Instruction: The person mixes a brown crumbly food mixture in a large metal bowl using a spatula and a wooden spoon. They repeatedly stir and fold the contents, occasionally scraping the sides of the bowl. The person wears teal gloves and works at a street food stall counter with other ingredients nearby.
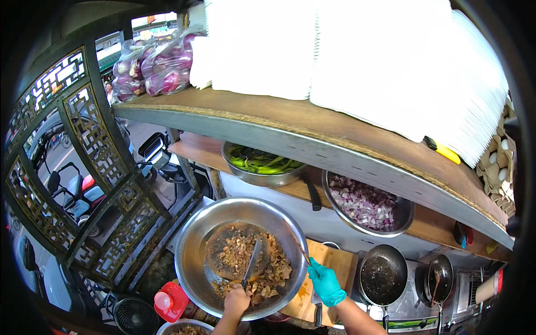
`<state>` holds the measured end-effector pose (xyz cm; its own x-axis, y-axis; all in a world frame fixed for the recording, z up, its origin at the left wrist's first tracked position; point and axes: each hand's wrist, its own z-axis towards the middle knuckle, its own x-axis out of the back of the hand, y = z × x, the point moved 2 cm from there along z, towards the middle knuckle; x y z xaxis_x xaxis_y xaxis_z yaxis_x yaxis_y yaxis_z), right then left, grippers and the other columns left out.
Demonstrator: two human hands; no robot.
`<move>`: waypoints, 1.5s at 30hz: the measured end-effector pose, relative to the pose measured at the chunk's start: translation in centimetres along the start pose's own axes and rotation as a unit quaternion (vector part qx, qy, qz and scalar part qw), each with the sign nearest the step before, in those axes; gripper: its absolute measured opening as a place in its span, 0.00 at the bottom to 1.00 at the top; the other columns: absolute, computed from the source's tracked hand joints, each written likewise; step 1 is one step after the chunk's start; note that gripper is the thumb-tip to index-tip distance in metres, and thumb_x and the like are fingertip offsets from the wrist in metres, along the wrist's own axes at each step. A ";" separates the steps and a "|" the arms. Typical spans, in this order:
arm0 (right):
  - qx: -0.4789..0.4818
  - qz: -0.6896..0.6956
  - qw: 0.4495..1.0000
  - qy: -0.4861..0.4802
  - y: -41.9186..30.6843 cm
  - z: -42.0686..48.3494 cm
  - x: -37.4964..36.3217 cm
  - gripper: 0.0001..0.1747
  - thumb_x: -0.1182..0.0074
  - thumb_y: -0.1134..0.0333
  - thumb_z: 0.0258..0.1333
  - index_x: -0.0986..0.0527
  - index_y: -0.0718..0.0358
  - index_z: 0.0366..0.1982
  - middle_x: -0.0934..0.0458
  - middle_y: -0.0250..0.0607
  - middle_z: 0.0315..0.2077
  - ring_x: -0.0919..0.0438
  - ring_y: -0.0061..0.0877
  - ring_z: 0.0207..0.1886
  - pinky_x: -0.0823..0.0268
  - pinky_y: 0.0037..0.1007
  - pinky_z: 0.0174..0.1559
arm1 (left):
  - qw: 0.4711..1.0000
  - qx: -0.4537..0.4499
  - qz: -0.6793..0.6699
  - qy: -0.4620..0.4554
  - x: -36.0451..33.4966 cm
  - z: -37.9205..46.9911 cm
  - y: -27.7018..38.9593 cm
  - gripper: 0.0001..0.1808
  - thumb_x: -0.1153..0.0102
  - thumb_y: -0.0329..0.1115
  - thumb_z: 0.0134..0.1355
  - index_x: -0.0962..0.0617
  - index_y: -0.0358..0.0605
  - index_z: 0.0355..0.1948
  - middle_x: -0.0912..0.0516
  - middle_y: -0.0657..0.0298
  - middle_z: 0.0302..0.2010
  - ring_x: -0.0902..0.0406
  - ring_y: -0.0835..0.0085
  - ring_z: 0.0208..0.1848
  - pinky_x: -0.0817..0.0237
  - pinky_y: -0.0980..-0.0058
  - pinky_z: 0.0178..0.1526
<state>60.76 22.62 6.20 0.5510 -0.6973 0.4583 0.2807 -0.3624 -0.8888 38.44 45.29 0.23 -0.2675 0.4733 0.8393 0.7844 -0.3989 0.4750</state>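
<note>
My bare left hand (236, 300) is closed around the handle of a knife (253, 258), whose blade rests over chopped browned meat (240, 251). The meat lies on a round chopping board (213, 257) and beside it, inside a wide steel basin (188, 234). Larger pieces sit at the basin's lower right. My right hand (327, 282), in a teal glove, grips a thin brownish utensil (302, 250) that slants over the basin's right side; its far end is hard to make out.
Right of the basin lie a wooden board (335, 264), another knife (318, 314) and two dark pans (383, 274) on a stove. Beyond are bowls of green peppers (264, 163) and chopped onions (364, 205). An overhead shelf (293, 130) spans the view. A red container (173, 299) and fan stand left.
</note>
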 end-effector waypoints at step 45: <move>0.123 -0.145 0.981 -0.045 -1.0 -0.3 -17.7 0.18 0.51 0.58 0.68 0.24 0.67 0.46 0.18 0.63 0.28 0.18 0.60 0.33 0.27 0.58 0.36 | 0.911 0.033 -0.412 -0.001 -4.8 -3.4 0.7 0.15 0.35 0.38 0.66 0.23 0.35 0.34 0.16 0.52 0.23 0.13 0.58 0.26 0.23 0.61 0.29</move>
<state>50.48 35.14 -1.06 0.4834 -0.5258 0.6999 0.6108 -0.3701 -0.6999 38.34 40.07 -2.59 -0.7800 0.5914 0.2046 0.3491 0.1399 0.9266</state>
